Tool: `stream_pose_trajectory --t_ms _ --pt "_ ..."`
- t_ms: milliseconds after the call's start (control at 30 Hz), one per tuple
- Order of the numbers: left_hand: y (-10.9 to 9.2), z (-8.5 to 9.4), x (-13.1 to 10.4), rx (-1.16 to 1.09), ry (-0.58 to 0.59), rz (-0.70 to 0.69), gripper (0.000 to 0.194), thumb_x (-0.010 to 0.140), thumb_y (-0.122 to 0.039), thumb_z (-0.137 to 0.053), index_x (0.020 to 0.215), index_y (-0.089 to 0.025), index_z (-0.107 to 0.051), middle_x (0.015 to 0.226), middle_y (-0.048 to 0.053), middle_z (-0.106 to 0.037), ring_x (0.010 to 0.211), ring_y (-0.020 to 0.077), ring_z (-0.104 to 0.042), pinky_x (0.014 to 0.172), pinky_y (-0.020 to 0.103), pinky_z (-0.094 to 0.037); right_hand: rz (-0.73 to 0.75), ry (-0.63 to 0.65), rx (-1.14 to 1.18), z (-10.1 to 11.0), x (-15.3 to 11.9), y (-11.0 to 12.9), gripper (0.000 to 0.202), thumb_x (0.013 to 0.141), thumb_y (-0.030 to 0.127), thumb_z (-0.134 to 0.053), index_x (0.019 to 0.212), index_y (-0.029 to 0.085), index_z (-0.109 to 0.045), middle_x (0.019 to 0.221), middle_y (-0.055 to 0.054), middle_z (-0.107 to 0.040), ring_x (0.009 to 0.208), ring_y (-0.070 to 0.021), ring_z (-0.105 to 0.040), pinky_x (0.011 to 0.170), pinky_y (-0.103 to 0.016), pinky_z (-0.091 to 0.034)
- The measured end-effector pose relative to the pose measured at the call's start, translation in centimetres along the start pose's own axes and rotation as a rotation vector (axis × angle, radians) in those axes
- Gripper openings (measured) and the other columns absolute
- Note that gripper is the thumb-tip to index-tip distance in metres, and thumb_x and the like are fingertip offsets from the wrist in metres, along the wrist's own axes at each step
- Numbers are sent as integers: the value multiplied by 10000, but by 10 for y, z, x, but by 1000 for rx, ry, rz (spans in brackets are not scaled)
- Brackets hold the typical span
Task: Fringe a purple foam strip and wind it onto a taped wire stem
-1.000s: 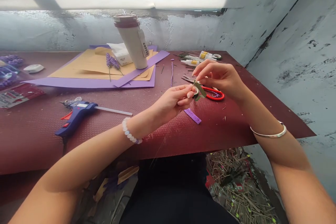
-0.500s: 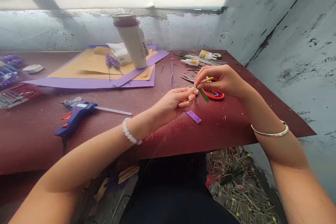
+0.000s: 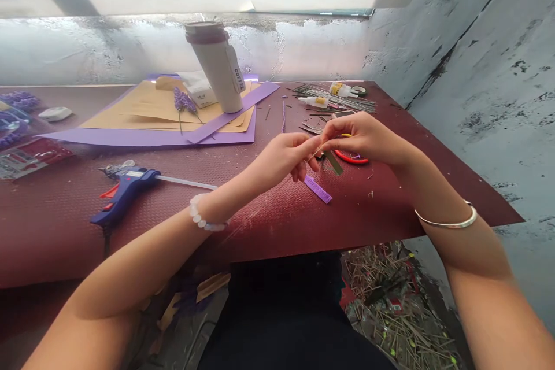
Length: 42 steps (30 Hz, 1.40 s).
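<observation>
My left hand [image 3: 292, 156] and my right hand [image 3: 353, 136] meet over the right half of the table. The right thumb and fingers pinch a short green strip [image 3: 333, 163], which hangs down at a slant. A thin pale wire [image 3: 313, 155] runs from these fingertips towards my left hand, whose thumb and forefinger close near its end; the exact grip is partly hidden. Under the hands lies a fringed purple strip [image 3: 318, 189]. Red-handled scissors [image 3: 353, 159] rest behind and below my right hand, partly covered.
A blue glue gun [image 3: 125, 191] with a glue stick lies left. Behind stand a coffee cup [image 3: 214, 66] and tissue pack [image 3: 202, 89] on brown paper [image 3: 108, 114]. Purple flowers [image 3: 184, 101] lie there too. Back right are thin wires [image 3: 362, 104] and glue bottles [image 3: 342, 89].
My left hand has shifted slightly left and up, its lower fingers now looser. The green strip hangs slightly lower from my right fingertips, and the right hand has barely moved.
</observation>
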<state>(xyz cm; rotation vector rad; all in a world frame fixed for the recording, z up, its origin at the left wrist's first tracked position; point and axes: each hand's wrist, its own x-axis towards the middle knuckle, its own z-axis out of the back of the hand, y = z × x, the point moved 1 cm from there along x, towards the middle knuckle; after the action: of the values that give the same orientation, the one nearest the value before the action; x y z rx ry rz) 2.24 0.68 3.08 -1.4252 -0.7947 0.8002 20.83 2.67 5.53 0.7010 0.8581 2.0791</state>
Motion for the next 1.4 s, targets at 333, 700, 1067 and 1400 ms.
stream_pose_trajectory --t_ms 333,700,1067,1400 --pt "-5 6 0 160 -26 -28 226 849 -95 -617 627 -130 -637 590 41 -666 430 63 -541 446 194 -397 -1 -38 36 -8 3 -8 235 767 382 -735 739 156 -680 734 -30 -659 691 -131 -563 665 -313 -456" --pt "-3 5 4 -449 187 262 254 825 16 -535 620 -83 -649 516 0 -547 385 22 -441 405 136 -353 149 -100 73 -6 -1 0 262 786 428 -728 727 181 -664 723 -19 -647 671 -121 -541 646 -313 -445" --pt "-4 4 0 97 4 -32 180 851 -112 -621 679 -117 -675 628 70 -704 434 85 -604 465 192 -454 75 -33 -62 -5 3 -6 258 820 415 -675 731 177 -628 701 -14 -618 667 -128 -526 664 -312 -432" --pt "-5 1 -5 -71 -75 -32 175 861 -89 -623 699 -103 -687 623 71 -695 516 100 -652 520 195 -459 37 -114 85 -10 3 -7 341 774 489 -740 758 171 -618 709 -9 -605 632 -110 -497 594 -286 -418"
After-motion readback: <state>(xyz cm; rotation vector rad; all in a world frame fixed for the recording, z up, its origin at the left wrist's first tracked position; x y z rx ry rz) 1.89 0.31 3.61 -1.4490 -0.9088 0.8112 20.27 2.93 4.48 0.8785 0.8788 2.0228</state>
